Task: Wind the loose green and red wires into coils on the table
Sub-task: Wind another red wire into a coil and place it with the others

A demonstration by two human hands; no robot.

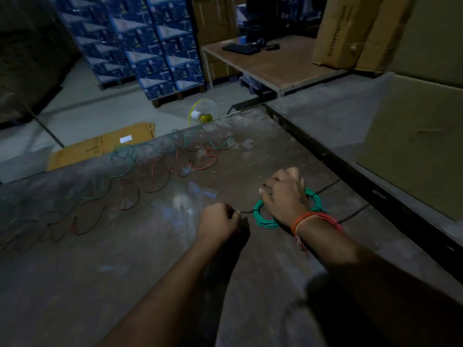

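A green wire coil [263, 220] lies on the dark table [150, 259] at the right. My right hand [285, 196] rests on top of the coil with its fingers curled over it, hiding the coil's middle. Just left of the coil, my left hand [220, 221] is closed in a fist and pinches a dark strand of wire that runs to the coil. A red coil [333, 220] shows partly behind my right wrist. Loose green wire [125, 156] and loose red wire [205, 162] sprawl tangled across the table's far and left parts.
A clear spool with yellow wire [203, 113] stands on the floor beyond the table's far edge, beside a flat cardboard box [100, 146]. Stacked blue cartons [150, 46] fill the back. A desk with a keyboard [240, 48] and large cardboard boxes [413, 146] are at the right.
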